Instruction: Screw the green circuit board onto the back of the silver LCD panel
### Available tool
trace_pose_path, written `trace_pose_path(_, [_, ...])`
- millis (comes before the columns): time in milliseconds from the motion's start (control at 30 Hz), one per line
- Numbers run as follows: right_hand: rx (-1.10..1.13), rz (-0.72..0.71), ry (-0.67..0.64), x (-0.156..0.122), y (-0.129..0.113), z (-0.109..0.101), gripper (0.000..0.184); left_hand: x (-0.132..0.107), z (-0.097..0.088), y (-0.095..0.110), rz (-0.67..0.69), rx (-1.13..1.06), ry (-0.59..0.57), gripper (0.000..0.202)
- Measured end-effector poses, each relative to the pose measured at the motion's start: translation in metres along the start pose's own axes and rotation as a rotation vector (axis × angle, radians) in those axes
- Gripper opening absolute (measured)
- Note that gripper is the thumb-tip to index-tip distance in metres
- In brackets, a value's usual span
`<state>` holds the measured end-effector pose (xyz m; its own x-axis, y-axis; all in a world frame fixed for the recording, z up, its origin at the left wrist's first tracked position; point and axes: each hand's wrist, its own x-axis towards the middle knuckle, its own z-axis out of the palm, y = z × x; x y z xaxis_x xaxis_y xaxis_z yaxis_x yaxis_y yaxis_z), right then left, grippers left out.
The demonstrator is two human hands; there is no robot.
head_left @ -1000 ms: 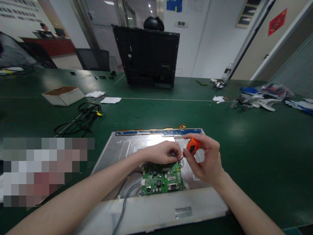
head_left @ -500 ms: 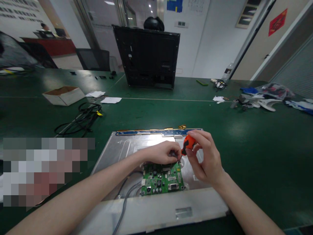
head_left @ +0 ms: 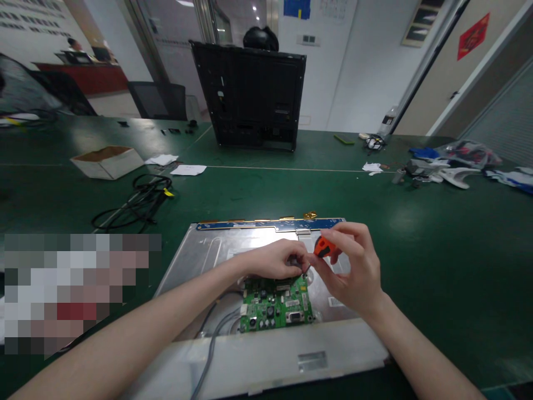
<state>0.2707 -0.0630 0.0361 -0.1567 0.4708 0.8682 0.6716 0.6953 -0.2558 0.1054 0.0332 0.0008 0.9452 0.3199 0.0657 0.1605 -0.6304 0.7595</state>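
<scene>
My right hand (head_left: 353, 261) is closed on the orange-and-black handle of a screwdriver (head_left: 323, 246), tilted so its shaft points down-left. The shaft's tip meets the upper right corner of a green circuit board (head_left: 272, 308). Right at that corner my left hand (head_left: 287, 258) has its fingers curled and pinched near the tip; what they hold, if anything, is hidden. The board sits on the metal back of a display panel (head_left: 187, 278), with a blue strip board (head_left: 250, 225) along the far edge. Grey cables (head_left: 212, 350) run from the board's left side toward me.
A black monitor shell (head_left: 254, 97) stands upright at the back. On the left lie coiled black cables (head_left: 145, 203) and an open cardboard box (head_left: 107, 163). Plastic bags and loose parts (head_left: 433, 169) lie at the right on the green table (head_left: 449, 244).
My right hand has turned the screwdriver handle and shifted its grip, with the thumb now lower and closer to the shaft. My left hand stays in place.
</scene>
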Motion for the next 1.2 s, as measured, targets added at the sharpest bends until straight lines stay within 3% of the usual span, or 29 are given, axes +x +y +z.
trace_pose_path(400, [0.113, 0.051, -0.045, -0.0047, -0.0001, 0.0006, 0.055, -0.0002, 0.0008, -0.0018, 0.0, 0.002, -0.009, 0.012])
trace_pose_path(600, [0.16, 0.029, -0.02, -0.0052, 0.0033, 0.0026, 0.053, -0.0003, -0.0002, 0.0026, -0.013, 0.028, -0.008, 0.012])
trace_pose_path(1000, [-0.003, 0.01, 0.024, -0.0013, 0.0006, 0.0007, 0.041, -0.0002, -0.0002, -0.0001, -0.005, 0.01, -0.005, 0.011])
trace_pose_path(1200, [0.054, 0.061, -0.013, -0.0062, 0.0014, 0.0005, 0.05, -0.0005, 0.001, -0.0007, -0.013, 0.004, -0.001, 0.013])
